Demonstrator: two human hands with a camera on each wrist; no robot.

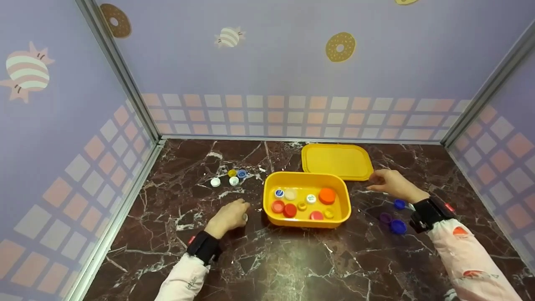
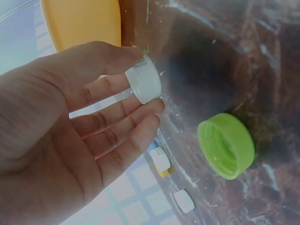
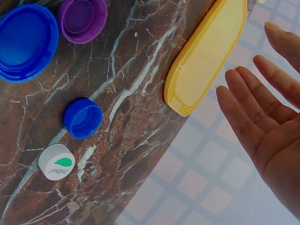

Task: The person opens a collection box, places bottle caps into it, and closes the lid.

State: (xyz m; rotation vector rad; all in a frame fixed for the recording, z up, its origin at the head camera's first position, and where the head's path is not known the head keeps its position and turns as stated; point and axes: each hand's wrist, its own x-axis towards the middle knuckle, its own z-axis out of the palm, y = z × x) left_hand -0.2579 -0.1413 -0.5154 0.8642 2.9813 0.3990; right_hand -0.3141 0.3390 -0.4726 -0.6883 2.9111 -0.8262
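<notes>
My left hand (image 1: 229,215) is left of the yellow box and pinches a white bottle cap (image 2: 144,79) between thumb and fingers. On the table below it lies a green bottle cap (image 2: 226,146), which the hand hides from the head view. The yellow box (image 1: 307,223) contains several loose caps, among them an orange cap (image 1: 327,195) and a red cap (image 1: 289,210). My right hand (image 1: 395,184) holds nothing; its fingers are relaxed beside the right corner of the yellow lid (image 1: 338,162).
Behind my left hand sit a blue cap (image 1: 242,173), a yellow cap (image 1: 232,172) and two white ones. Near my right wrist are a purple cap (image 3: 83,21), two blue caps and a white cap (image 3: 56,162). Patterned panels (image 1: 288,67) enclose the marbled table.
</notes>
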